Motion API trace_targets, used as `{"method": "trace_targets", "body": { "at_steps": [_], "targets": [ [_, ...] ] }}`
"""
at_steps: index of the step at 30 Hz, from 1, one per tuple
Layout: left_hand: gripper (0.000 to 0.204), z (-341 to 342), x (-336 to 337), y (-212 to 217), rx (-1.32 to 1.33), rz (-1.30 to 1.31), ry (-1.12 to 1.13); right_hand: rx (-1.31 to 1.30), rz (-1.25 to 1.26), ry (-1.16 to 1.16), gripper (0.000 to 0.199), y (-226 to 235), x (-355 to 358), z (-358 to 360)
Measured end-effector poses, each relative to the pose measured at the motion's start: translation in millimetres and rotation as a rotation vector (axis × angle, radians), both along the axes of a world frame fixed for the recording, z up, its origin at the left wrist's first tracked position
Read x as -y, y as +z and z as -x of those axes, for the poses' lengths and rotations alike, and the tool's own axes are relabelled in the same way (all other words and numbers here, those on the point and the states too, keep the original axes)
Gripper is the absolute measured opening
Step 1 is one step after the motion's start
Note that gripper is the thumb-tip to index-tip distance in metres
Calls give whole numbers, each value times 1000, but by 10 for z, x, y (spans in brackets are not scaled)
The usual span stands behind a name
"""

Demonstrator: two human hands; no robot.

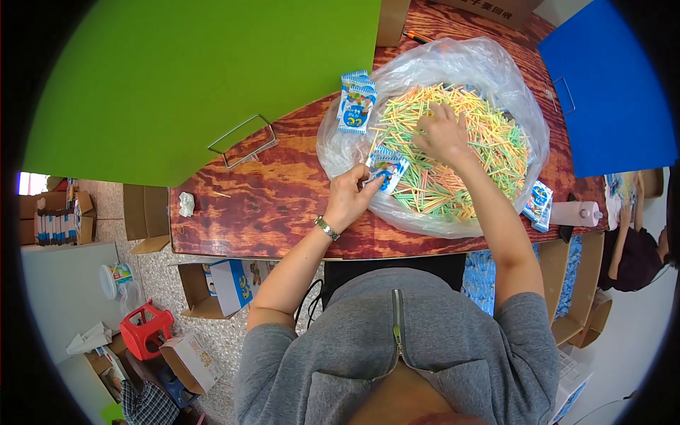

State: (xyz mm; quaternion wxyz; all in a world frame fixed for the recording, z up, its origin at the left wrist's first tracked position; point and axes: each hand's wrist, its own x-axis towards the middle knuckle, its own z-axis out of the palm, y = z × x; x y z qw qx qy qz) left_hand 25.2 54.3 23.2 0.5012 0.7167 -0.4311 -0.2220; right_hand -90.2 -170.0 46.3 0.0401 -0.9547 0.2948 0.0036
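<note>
My left hand (347,197) is closed on the edge of a small blue-and-white packet (389,170), pinched between thumb and fingers at the near left of a heap of sticks. Over that heap of thin pastel sticks (489,142), in yellow, green and pink, hangs my right hand (442,136). Its fingers are bent and spread, with the tips at the sticks; I see nothing gripped in them. A large clear plastic bag (506,67) lies opened out around the heap. On its left side rest a few more blue-and-white packets (356,108), overlapping each other.
On the red-brown wooden table (283,205) are a crumpled tissue (186,204), a pink bottle (575,214) and more packets (539,205). A green panel (198,85) and a blue panel (613,85) flank the work area. Another person (634,255) sits at the right. A red stool (146,329) stands lower left.
</note>
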Motion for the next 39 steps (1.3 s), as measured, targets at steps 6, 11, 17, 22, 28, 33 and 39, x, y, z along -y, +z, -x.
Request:
{"method": "trace_targets", "body": {
  "at_steps": [6, 11, 17, 22, 28, 33, 39],
  "targets": [
    [26, 54, 86, 112, 14, -8, -28, -146, 9, 111, 22, -50, 350, -251],
    [26, 44, 86, 158, 23, -24, -25, -216, 489, 272, 28, -235, 258, -484],
    [26, 66, 64, 183, -5, -5, -2, -162, 473, 371, 28, -357, 314, -422],
    [27, 43, 26, 104, 6, 25, 10, -302, 174, 303, 30, -6, 519, -253],
    [29, 61, 113, -23, -74, 98, 7, 256, 18, 230, 27, 352, 632, 61],
    [26, 112, 179, -33, -367, 105, -2, 589, -1408, -178, 36, 483, 516, 376],
    [24, 157, 261, 15, -264, 100, 77, 491, -1645, -173, 29, 601, 299, 519]
  ]
}}
